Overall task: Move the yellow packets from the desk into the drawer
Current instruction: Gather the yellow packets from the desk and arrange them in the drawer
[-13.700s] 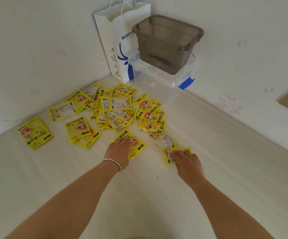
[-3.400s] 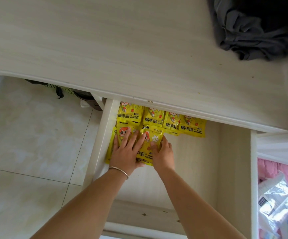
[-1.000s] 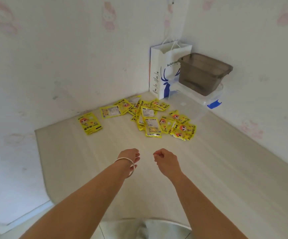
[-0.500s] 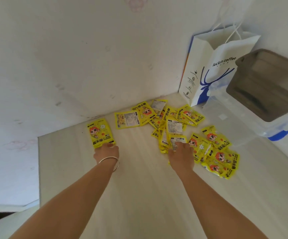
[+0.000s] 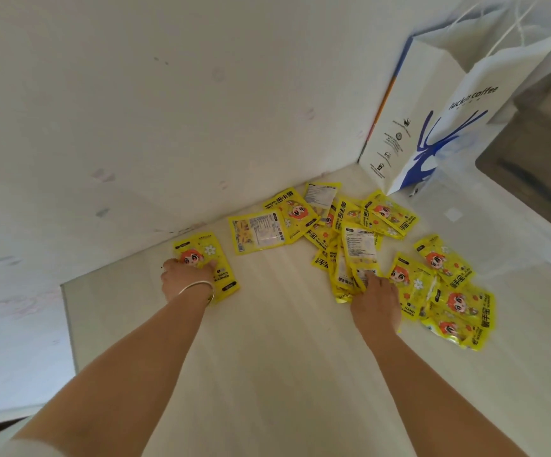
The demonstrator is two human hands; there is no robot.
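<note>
Reaching across the desk (image 5: 267, 374), we had both hands down on yellow packets: our left hand (image 5: 186, 280) lay on a lone packet (image 5: 206, 258) near the wall, fingers bent over its near edge, while our right hand (image 5: 376, 300) pressed fingertips onto the near end of the main pile (image 5: 359, 245). We could not tell for certain whether either hand had pinched a packet off the surface yet or was only resting on it; both looked, to our judgement, to be in the act of gathering. As for progress, plenty remained: well over a dozen packets lay scattered and overlapping in the desk's corner, some face up with a cartoon figure, some showing a printed back. The drawer was out of sight, so how many had already gone in could not be read from here. We judged the job to be somewhere in the middle, with several more trips needed. The desk was pale wood grain, smooth, set into a corner of whitish walls (image 5: 135, 110) marked with faint smudges. A white paper bag (image 5: 432, 127) with blue print stood at the back, and beside it, at the right edge, a clear bin (image 5: 465, 225) carried a dark one (image 5: 537, 143).
</note>
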